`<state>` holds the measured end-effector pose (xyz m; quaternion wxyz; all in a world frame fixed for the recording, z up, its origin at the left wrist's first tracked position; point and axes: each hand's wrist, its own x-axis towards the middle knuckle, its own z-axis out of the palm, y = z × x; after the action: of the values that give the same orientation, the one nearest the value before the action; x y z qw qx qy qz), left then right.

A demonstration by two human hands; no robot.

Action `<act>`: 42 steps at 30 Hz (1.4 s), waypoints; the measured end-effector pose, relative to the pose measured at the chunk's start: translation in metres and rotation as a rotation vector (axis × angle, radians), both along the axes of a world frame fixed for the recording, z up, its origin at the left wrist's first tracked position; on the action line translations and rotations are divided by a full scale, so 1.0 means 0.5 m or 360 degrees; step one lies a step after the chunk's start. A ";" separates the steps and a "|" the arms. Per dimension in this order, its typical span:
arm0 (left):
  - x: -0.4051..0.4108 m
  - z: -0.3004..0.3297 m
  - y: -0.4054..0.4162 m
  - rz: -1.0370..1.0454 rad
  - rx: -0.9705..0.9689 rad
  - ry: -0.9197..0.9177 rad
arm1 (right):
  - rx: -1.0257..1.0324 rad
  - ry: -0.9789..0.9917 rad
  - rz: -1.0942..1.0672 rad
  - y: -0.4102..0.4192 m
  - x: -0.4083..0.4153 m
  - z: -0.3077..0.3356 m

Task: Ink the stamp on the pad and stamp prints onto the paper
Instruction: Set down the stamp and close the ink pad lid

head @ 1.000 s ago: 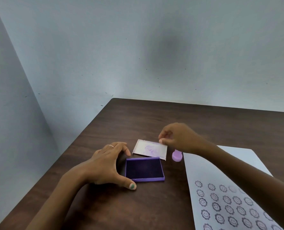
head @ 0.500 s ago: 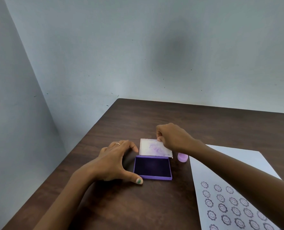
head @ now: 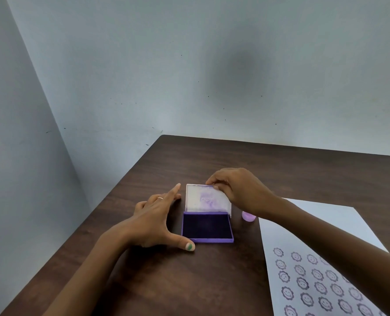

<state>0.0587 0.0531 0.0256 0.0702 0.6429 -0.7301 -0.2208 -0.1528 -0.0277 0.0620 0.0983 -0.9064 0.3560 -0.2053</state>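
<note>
A purple ink pad (head: 207, 227) lies open on the brown table (head: 189, 281), its dark pad face up. Its clear, ink-stained lid (head: 203, 199) stands raised at the pad's far edge. My right hand (head: 237, 190) pinches the lid's top far edge. My left hand (head: 153, 222) rests on the table with fingers spread, thumb against the pad's near left corner. A small lilac stamp (head: 248, 216) stands on the table just right of the pad, partly hidden by my right wrist. The white paper (head: 321, 224) at the right carries several rows of purple smiley prints.
The table's left edge runs diagonally beside a pale wall, and its far edge meets the back wall. My right forearm crosses over the paper's upper part.
My right hand has tilted the lid up from lying flat behind the pad toward the pad. My left hand has stayed beside the pad, its fingers now more spread.
</note>
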 end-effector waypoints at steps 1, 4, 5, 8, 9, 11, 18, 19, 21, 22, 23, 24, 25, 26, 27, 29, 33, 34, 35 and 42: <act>0.001 -0.001 0.000 -0.0007 -0.0009 -0.0005 | -0.0014 -0.0009 0.0013 0.004 -0.002 0.001; 0.004 -0.004 -0.002 -0.0032 -0.0035 -0.0033 | -0.0048 -0.0077 0.0062 0.016 -0.005 0.004; 0.004 -0.005 -0.004 -0.0039 -0.0039 -0.0034 | -0.0054 -0.0093 0.0077 0.020 -0.007 0.004; 0.005 -0.008 -0.005 -0.0058 -0.0047 -0.0033 | -0.0059 -0.0107 0.0109 0.038 -0.012 0.001; 0.005 -0.009 -0.005 -0.0057 -0.0054 -0.0034 | -0.0061 -0.0111 0.0117 0.044 -0.015 -0.001; 0.007 -0.011 -0.006 -0.0043 -0.0067 -0.0049 | -0.0064 -0.0116 0.0131 0.058 -0.021 -0.005; 0.008 -0.011 -0.001 -0.0072 -0.0152 0.0056 | -0.0139 -0.0006 0.0193 0.121 -0.042 -0.033; 0.008 -0.011 -0.001 -0.0071 -0.0158 0.0061 | -0.0165 0.0016 0.0198 0.128 -0.044 -0.041; 0.008 -0.010 -0.002 -0.0071 -0.0163 0.0064 | -0.0197 0.0053 0.0198 0.141 -0.048 -0.058; 0.007 -0.010 -0.003 -0.0070 -0.0163 0.0064 | -0.0201 0.0080 0.0194 0.147 -0.049 -0.065; 0.007 -0.009 -0.003 -0.0069 -0.0163 0.0060 | -0.0201 0.0113 0.0192 0.151 -0.050 -0.071; 0.006 -0.008 -0.004 -0.0069 -0.0163 0.0054 | -0.0203 0.0140 0.0192 0.155 -0.050 -0.076; 0.006 -0.007 -0.004 -0.0070 -0.0164 0.0049 | -0.0218 0.0144 0.0198 0.158 -0.049 -0.080; 0.005 -0.007 -0.004 -0.0072 -0.0166 0.0048 | -0.0226 0.0123 0.0197 0.159 -0.049 -0.081; 0.005 -0.007 -0.003 -0.0072 -0.0169 0.0053 | -0.0214 0.0082 0.0181 0.160 -0.049 -0.082; 0.004 -0.006 -0.002 -0.0068 -0.0176 0.0057 | -0.0163 -0.0042 0.0116 0.158 -0.049 -0.080; 0.004 -0.006 -0.002 -0.0064 -0.0180 0.0051 | 0.0025 -0.0081 -0.0009 0.151 -0.048 -0.070; 0.004 -0.006 -0.002 -0.0063 -0.0182 0.0050 | 0.0077 -0.0034 -0.0018 0.150 -0.048 -0.069; 0.003 -0.005 -0.002 -0.0063 -0.0186 0.0047 | 0.0124 0.0024 -0.0026 0.148 -0.047 -0.069; 0.001 -0.003 -0.002 -0.0063 -0.0200 0.0055 | 0.0303 0.0182 -0.0140 0.144 -0.042 -0.078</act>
<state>0.0594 0.0521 0.0240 0.1188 0.6188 -0.7537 -0.1869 -0.1739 0.0442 0.0231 0.1544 -0.8867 0.4182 -0.1226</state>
